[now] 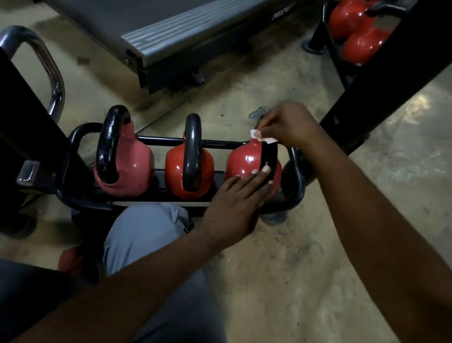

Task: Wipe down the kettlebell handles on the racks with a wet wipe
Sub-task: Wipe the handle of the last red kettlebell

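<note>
Head view, looking down on a low rack (pixel 296 181) at centre frame that carries three red kettlebells with black handles. Right hand (pixel 286 124), above centre right, pinches a small white wet wipe (pixel 265 138) between fingertips and thumb and holds it against the top of the handle (pixel 268 155) of the right-most kettlebell (pixel 245 159). Judged purpose: the wipe is set at the crown of the handle so it can be drawn down along the bar.

Left hand (pixel 231 204), just below, lies with fingers straight and together. Its tips rest on the lower part of the same handle and on the red body, and it grasps nothing. Judged purpose: bracing the bell so it does not rock in the rack under the rubbing.

Middle kettlebell (pixel 176 167) and left kettlebell (pixel 135 164) stand untouched, handles upright. Whether either has been wiped cannot be told. More red kettlebells (pixel 359 41) sit at upper right, and a treadmill (pixel 155 1) fills upper left.
</note>
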`<state>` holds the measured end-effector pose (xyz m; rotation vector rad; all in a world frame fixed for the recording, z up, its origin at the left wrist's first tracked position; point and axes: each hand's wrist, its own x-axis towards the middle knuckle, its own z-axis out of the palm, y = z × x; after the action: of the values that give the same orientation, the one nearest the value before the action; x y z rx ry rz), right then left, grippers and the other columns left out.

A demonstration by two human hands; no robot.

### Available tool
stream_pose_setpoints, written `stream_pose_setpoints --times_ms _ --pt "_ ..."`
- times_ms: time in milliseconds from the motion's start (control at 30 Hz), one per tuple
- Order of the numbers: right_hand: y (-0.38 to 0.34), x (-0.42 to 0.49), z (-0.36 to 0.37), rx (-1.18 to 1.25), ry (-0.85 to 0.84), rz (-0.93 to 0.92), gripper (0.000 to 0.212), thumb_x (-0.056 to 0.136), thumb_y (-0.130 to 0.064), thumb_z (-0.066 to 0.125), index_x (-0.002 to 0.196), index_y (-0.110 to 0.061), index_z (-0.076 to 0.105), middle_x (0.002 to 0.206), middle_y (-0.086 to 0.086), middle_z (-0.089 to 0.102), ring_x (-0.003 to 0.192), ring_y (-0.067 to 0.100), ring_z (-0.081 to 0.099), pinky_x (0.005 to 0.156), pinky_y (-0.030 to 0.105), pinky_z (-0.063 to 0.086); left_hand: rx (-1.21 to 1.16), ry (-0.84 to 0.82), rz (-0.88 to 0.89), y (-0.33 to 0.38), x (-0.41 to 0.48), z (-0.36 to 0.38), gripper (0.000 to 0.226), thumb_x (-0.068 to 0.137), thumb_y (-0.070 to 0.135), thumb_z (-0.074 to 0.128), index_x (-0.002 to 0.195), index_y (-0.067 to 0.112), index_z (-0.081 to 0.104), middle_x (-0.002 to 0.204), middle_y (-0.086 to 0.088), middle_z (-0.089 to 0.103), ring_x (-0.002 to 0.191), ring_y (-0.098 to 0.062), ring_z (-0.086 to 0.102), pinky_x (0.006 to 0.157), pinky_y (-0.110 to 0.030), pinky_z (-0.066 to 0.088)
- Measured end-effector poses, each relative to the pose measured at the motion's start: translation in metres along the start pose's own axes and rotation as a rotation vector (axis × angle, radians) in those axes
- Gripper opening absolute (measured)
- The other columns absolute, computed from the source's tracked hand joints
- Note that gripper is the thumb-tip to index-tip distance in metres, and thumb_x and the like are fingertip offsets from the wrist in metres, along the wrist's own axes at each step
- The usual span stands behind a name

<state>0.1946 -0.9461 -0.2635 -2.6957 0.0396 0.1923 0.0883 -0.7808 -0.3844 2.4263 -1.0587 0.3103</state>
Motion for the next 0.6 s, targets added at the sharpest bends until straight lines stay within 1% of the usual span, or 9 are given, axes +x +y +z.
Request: stream_pose_setpoints --times_ms 100,200,267,333,367,400,500,567,600 --pt "0.032 -0.027 0.029 0.486 0.303 0.087 0.015 0.083 -0.029 0.077 0.094 -0.019 0.080 0.087 -0.005 0.076 0.084 0.012 0.072 0.081 0.031 0.056 -0.012 0.021 0.001 -0.006 0.005 -0.005 0.054 0.091 0.023 0.056 0.144 0.019 0.046 0.158 -0.006 0.032 0.142 -0.026 0.035 0.109 -0.046 0.036" --pt "0.048 -0.032 0.052 1.002 0.299 0.220 0.018 0.086 -0.018 0.074 0.103 -0.011 0.076 0.101 0.010 0.076 0.094 0.023 0.070 0.094 0.041 0.056 -0.023 0.032 -0.025 -0.009 0.020 -0.014 0.048 0.097 0.032 0.050 0.143 0.020 0.045 0.159 -0.011 0.027 0.142 -0.030 0.033 0.108 -0.047 0.035" --pt "0.050 -0.017 0.046 1.124 0.279 0.251 0.015 0.086 -0.015 0.075 0.099 -0.007 0.075 0.098 0.014 0.073 0.090 0.026 0.066 0.092 0.043 0.054 -0.035 0.031 -0.015 -0.010 0.034 -0.021 0.046 0.100 0.033 0.047 0.143 0.019 0.046 0.159 -0.011 0.027 0.143 -0.030 0.032 0.108 -0.047 0.035" --pt "0.045 -0.003 0.032 1.090 0.255 0.241 0.002 0.087 -0.009 0.072 0.087 -0.009 0.074 0.082 0.010 0.072 0.076 0.019 0.067 0.078 0.034 0.057 -0.033 0.003 0.000 -0.013 0.047 -0.025 0.045 0.101 0.035 0.046 0.143 0.019 0.047 0.159 -0.009 0.028 0.144 -0.029 0.030 0.111 -0.046 0.032" --pt "0.039 0.001 0.022 0.985 0.244 0.232 0.008 0.087 -0.008 0.071 0.082 -0.013 0.073 0.077 0.005 0.072 0.070 0.015 0.067 0.072 0.030 0.056 -0.029 -0.028 0.005 -0.016 0.053 -0.027 0.045 0.101 0.036 0.046 0.143 0.020 0.047 0.159 -0.008 0.028 0.145 -0.028 0.028 0.113 -0.046 0.031" --pt "0.033 0.004 0.011 0.768 0.231 0.188 0.010 0.086 -0.010 0.071 0.081 -0.017 0.075 0.078 0.001 0.073 0.070 0.012 0.067 0.071 0.027 0.053 -0.026 -0.059 0.013 -0.019 0.058 -0.028 0.046 0.100 0.037 0.047 0.143 0.021 0.047 0.159 -0.008 0.029 0.146 -0.027 0.027 0.114 -0.046 0.030" --pt "0.011 0.009 -0.010 -0.100 0.091 -0.041 0.016 0.088 -0.026 0.066 0.092 -0.018 0.079 0.089 -0.005 0.074 0.080 0.010 0.065 0.068 0.022 0.043 0.005 -0.118 0.064 -0.029 0.063 -0.028 0.058 0.091 0.038 0.059 0.144 0.021 0.046 0.158 -0.007 0.032 0.146 -0.027 0.028 0.114 -0.045 0.028" --pt "-0.004 0.017 -0.011 -0.358 0.035 -0.110 0.020 0.088 -0.031 0.065 0.091 -0.016 0.079 0.087 -0.001 0.074 0.075 0.013 0.062 0.065 0.025 0.044 0.020 -0.124 0.079 -0.031 0.061 -0.026 0.068 0.086 0.041 0.065 0.147 0.021 0.042 0.159 -0.007 0.029 0.146 -0.026 0.027 0.116 -0.044 0.026" --pt "-0.011 0.022 -0.009 -0.432 0.017 -0.141 0.019 0.088 -0.030 0.066 0.091 -0.016 0.079 0.087 0.001 0.075 0.075 0.015 0.062 0.069 0.027 0.047 0.019 -0.116 0.077 -0.030 0.059 -0.023 0.071 0.085 0.042 0.066 0.148 0.021 0.040 0.160 -0.008 0.027 0.147 -0.026 0.026 0.117 -0.044 0.025"
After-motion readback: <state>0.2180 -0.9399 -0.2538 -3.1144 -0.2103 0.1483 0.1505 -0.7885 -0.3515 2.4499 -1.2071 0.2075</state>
